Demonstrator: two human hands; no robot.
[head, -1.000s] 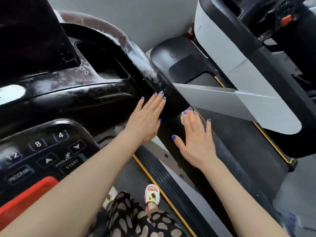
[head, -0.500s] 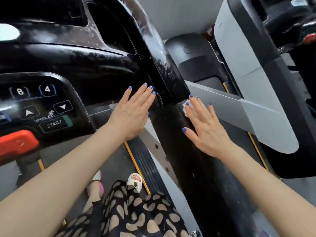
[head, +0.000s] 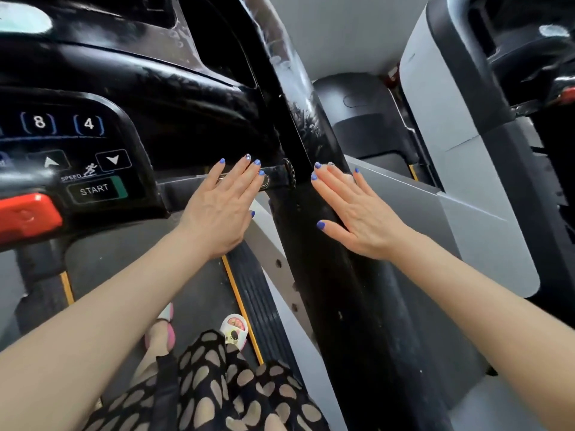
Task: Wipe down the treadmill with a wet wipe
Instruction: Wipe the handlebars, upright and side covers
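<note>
The right hand [head: 357, 213] lies flat, fingers straight and slightly spread, against the black upright post [head: 314, 244] of the treadmill, pressing a wet wipe [head: 350, 178] of which only a pale sliver shows beneath the fingertips. The left hand [head: 222, 206] is likewise flat with fingers straight and close together, holding nothing, its fingertips reaching a dark crossbar [head: 275, 178] just left of the post, under the console [head: 93, 157] with its START button [head: 93, 190] and red stop key [head: 28, 213]. Wet streaks and foam mark the post's upper part, and a second, grey treadmill [head: 466, 169] stands to the right.
</note>
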